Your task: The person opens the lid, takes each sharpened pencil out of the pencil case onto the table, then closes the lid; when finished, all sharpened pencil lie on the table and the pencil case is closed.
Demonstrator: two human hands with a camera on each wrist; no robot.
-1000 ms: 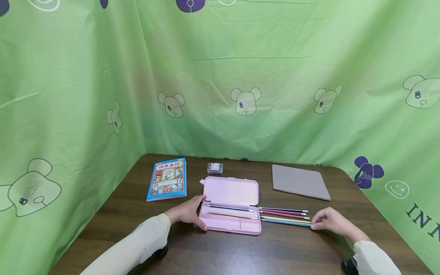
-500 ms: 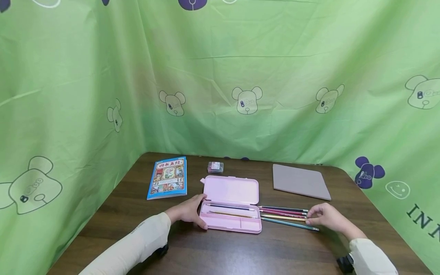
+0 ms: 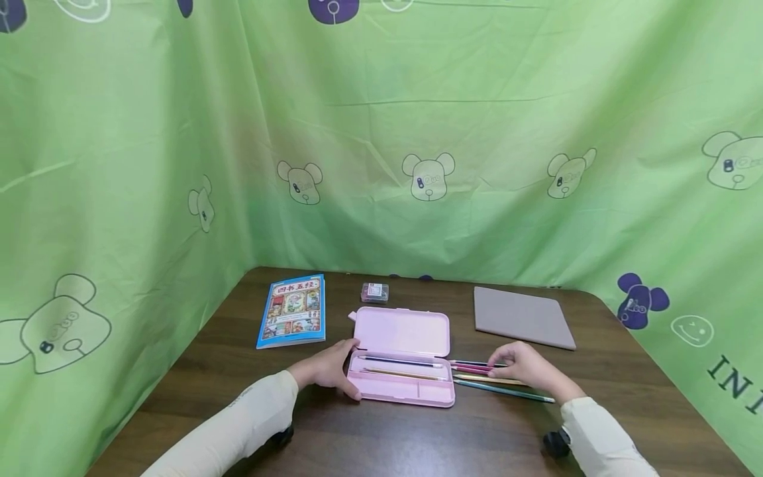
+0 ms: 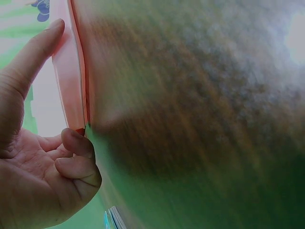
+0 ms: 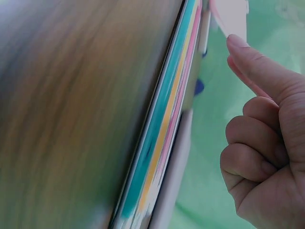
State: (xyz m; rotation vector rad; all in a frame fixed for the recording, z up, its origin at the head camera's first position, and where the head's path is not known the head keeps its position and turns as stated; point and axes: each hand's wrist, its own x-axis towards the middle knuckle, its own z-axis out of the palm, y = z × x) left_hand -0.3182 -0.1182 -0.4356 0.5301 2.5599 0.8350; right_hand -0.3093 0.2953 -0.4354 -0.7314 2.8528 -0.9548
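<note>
A pink pencil case (image 3: pixel 401 331) lies with its lid raised, two pencils (image 3: pixel 403 372) in its long compartment. My left hand (image 3: pixel 326 364) grips the case's left end, thumb in front and fingers behind; the left wrist view shows the thumb on the pink side (image 4: pixel 71 90). Right of the case lie several pencils (image 3: pixel 503 391), teal, yellow, dark and pink-red. My right hand (image 3: pixel 527 366) is over their middle, index finger and thumb extended and apart, other fingers curled. In the right wrist view, the pencils (image 5: pixel 159 138) show beside that hand, with nothing visible between its fingertips.
A blue picture book (image 3: pixel 292 311) lies at the table's back left. Behind the case is a small clear plastic box (image 3: pixel 375 292). A grey flat notebook-like item (image 3: pixel 521 316) sits at the back right. Green printed cloth (image 3: pixel 426 232) hangs around the table.
My right hand has left the pencils' right ends and moved left over their middle. The teal pencil has swung so its right end lies nearer the front. My left hand has stayed on the case.
</note>
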